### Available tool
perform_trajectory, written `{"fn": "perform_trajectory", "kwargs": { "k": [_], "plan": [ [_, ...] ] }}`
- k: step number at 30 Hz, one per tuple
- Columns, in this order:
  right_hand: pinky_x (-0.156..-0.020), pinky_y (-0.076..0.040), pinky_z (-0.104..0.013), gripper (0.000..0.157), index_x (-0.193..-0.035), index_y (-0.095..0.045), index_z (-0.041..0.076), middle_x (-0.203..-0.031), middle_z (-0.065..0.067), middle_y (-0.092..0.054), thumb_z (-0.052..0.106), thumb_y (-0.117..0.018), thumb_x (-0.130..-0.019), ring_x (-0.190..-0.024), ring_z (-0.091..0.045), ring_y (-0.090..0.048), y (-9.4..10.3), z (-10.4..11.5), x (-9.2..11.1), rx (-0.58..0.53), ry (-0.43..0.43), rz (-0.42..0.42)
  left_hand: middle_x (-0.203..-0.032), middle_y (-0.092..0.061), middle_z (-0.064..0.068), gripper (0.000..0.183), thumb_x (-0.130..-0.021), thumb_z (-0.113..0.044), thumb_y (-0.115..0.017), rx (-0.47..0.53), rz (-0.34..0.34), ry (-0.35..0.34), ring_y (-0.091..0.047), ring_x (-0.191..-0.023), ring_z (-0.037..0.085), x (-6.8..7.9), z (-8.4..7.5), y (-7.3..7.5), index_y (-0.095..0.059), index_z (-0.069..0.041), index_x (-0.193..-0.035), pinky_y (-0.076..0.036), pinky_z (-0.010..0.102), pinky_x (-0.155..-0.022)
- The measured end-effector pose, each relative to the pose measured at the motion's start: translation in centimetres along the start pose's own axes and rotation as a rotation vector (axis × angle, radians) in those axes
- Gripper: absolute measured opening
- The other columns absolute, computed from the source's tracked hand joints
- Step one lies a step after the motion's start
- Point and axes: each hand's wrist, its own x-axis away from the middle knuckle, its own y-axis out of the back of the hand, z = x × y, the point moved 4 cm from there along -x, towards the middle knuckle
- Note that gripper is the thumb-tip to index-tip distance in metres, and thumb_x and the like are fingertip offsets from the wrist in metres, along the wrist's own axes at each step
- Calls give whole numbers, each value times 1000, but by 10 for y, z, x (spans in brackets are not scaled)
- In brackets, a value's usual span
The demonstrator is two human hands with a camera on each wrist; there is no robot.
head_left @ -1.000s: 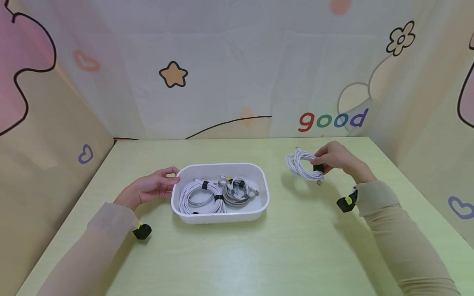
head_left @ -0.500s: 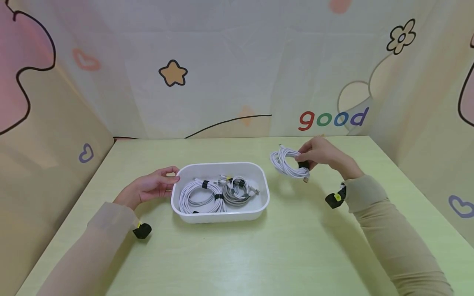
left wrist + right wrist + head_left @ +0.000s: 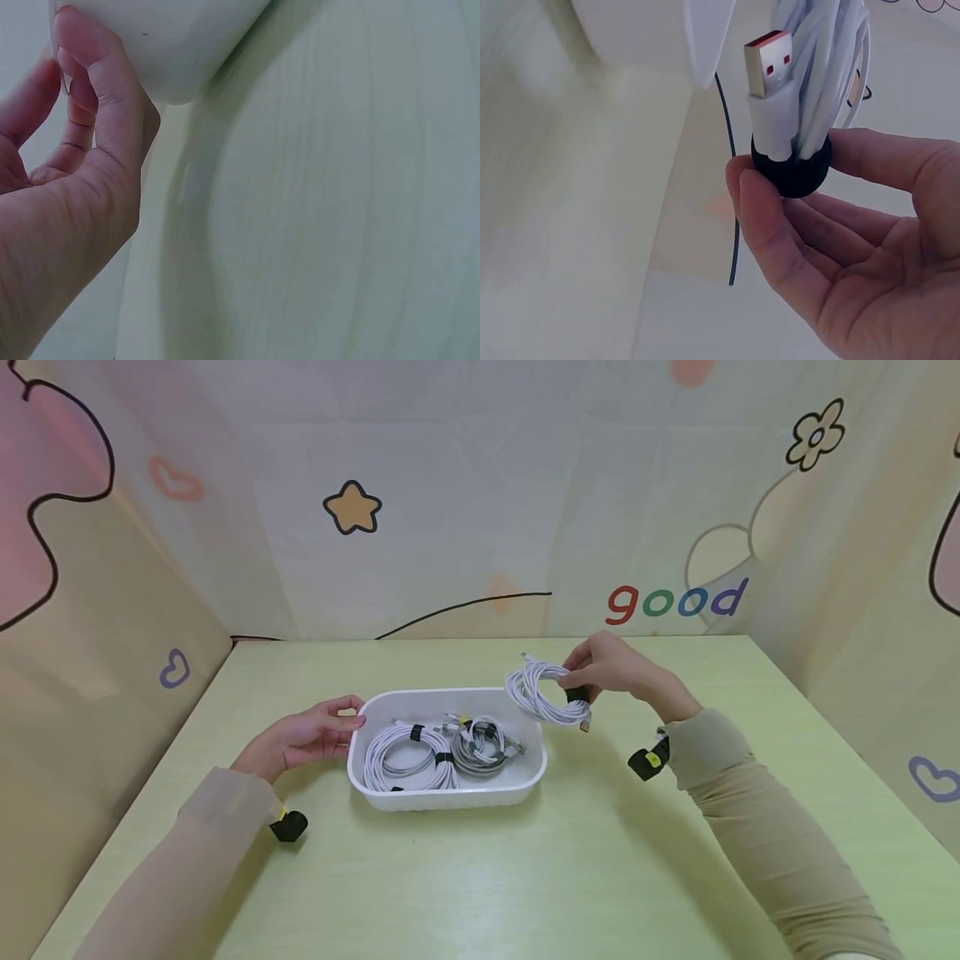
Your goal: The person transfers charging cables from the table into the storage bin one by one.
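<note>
My right hand (image 3: 611,667) pinches a coiled white USB cable (image 3: 536,697) at its black strap (image 3: 795,169). The coil hangs in the air and overlaps the right back corner of a white plastic bin (image 3: 450,800) in the head view. A USB plug (image 3: 769,67) with red inside shows up close in the right wrist view. My left hand (image 3: 318,737) grips the bin's left rim between thumb and fingers. Inside the bin lie a large white cable coil (image 3: 397,758) with black straps and, to its right, a smaller grey and white cable bundle (image 3: 482,750).
The bin stands on a pale wood-grain table (image 3: 465,877). Printed fabric (image 3: 450,527) with a star, a flower and the word "good" hangs behind it and along both sides. A small black camera (image 3: 648,762) sits on the right wrist.
My right hand has carried the coiled USB cable leftward, from the table's right side to the bin's right back corner. The left hand and the bin have stayed in place.
</note>
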Motion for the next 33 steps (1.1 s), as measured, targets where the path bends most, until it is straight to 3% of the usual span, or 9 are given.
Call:
{"fn": "perform_trajectory", "kwargs": {
  "k": [7, 16, 21, 24, 28, 30, 33],
  "plan": [
    [-69, -59, -31, 26, -108, -66, -6, -81, -11, -70, 11, -68, -89, -62, -15, -65, -15, 16, -6, -1, 41, 28, -100, -61, 0, 11, -100, -4, -45, 6, 3, 2, -63, -84, 12, -1, 0, -1, -50, -13, -104, -57, 27, -76],
    [-65, -59, -29, 25, -109, -68, -3, -96, -16, -72, 11, -69, -88, -65, -15, -65, -38, 34, -12, 34, 87, 69, -101, -60, 0, 10, -100, -6, -47, -10, -12, 9, -63, -86, 12, -1, 0, 0, -50, -14, -105, -57, 26, -77],
    [-73, -60, -33, 31, -115, -65, -4, -105, -20, -71, 16, -66, -91, -80, -25, -70, -50, 40, -12, 47, 118, 125, -101, -60, 0, 10, -100, -6, -48, -16, -16, 5, -62, -85, 12, 0, 0, 0, -51, -15, -104, -57, 26, -77],
    [-77, -59, -36, 30, -115, -66, -2, -104, -19, -71, 19, -64, -93, -89, -30, -69, -49, 44, -9, 128, 174, 70, -100, -61, -1, 10, -100, -6, -48, -44, -22, 4, -63, -86, 12, -1, -1, 0, -51, -14, -104, -57, 26, -77],
    [-86, -56, -41, 34, -119, -64, -1, -111, -16, -70, 23, -61, -95, -99, -30, -67, -39, 52, -1, 226, 304, -84, -99, -60, 1, 10, -98, -8, -53, -207, -73, 2, -62, -87, 13, 2, -7, -2, -48, -10, -106, -57, 30, -80],
    [-93, -53, -44, 40, -127, -60, 1, -123, -15, -66, 26, -60, -96, -108, -30, -65, -31, 55, 3, 250, 353, -173, -100, -58, 5, 17, -97, -11, -55, -368, -126, -22, -62, -87, 17, 5, -14, -4, -46, -6, -111, -58, 33, -80],
    [-105, -43, -49, 50, -139, -50, 7, -139, -13, -56, 34, -57, -97, -125, -33, -54, -12, 55, 10, 282, 371, -299, -107, -56, 15, 29, -99, -19, -53, -667, -260, -148, -62, -89, 24, 13, -35, -13, -44, 0, -119, -58, 38, -78]
  ]
}}
